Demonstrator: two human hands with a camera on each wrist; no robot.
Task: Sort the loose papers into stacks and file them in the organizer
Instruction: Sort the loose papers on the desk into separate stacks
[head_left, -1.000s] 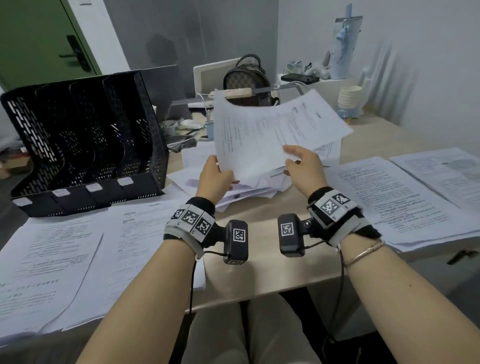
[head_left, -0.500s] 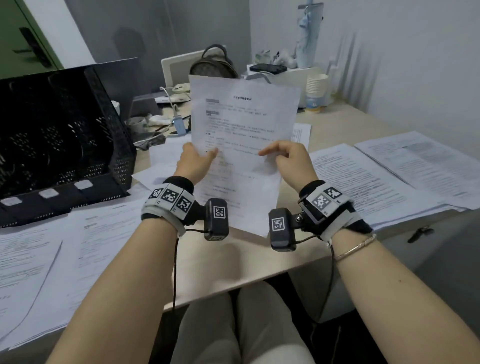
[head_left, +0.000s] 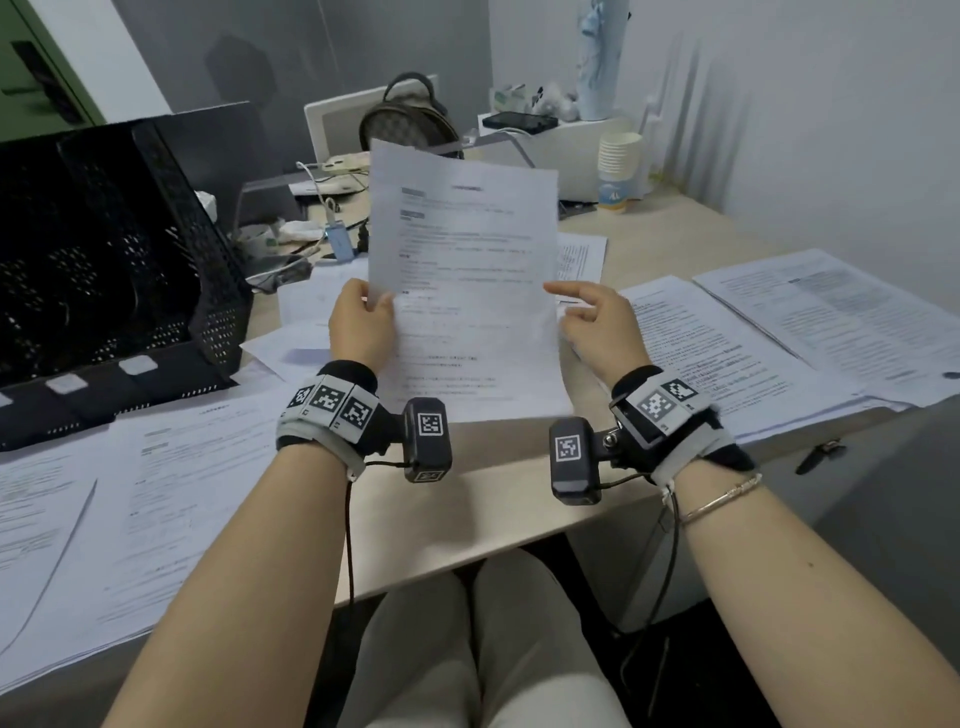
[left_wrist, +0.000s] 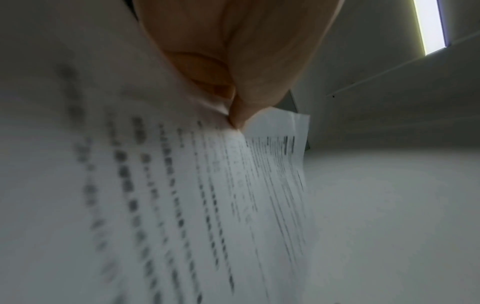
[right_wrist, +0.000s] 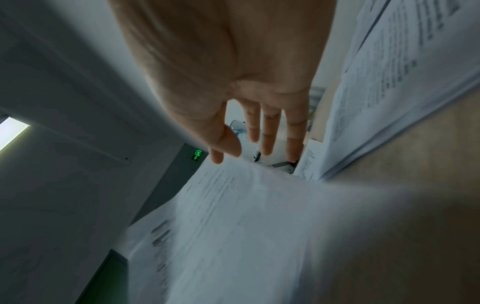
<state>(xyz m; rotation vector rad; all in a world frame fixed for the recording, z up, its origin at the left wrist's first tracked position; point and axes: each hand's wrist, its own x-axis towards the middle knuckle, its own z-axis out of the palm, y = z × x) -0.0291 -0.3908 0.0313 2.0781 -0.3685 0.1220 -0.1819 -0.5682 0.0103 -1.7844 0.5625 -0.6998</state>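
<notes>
A single printed sheet (head_left: 462, 291) stands upright above the desk in front of me. My left hand (head_left: 379, 306) pinches its left edge between thumb and fingers; the left wrist view shows the pinch (left_wrist: 233, 115) on the sheet (left_wrist: 182, 205). My right hand (head_left: 566, 301) hovers at the sheet's right edge with fingers straight and spread, holding nothing. The right wrist view shows that hand (right_wrist: 246, 133) above the sheet (right_wrist: 233, 226). The black mesh organizer (head_left: 104, 270) stands at the left, its slots dark. Loose papers (head_left: 311, 312) lie behind the sheet.
Two paper stacks (head_left: 727, 364) (head_left: 831, 317) lie on the right of the desk, and more sheets (head_left: 171, 483) cover the left front. A bag (head_left: 410, 124), paper cups (head_left: 618, 156) and a phone (head_left: 519, 122) stand at the back. The desk's front edge (head_left: 467, 551) is near my lap.
A second ago both hands held a sheaf over the loose pile. One sheet then came upright in both hands. My right hand has now let go and moved off its right edge.
</notes>
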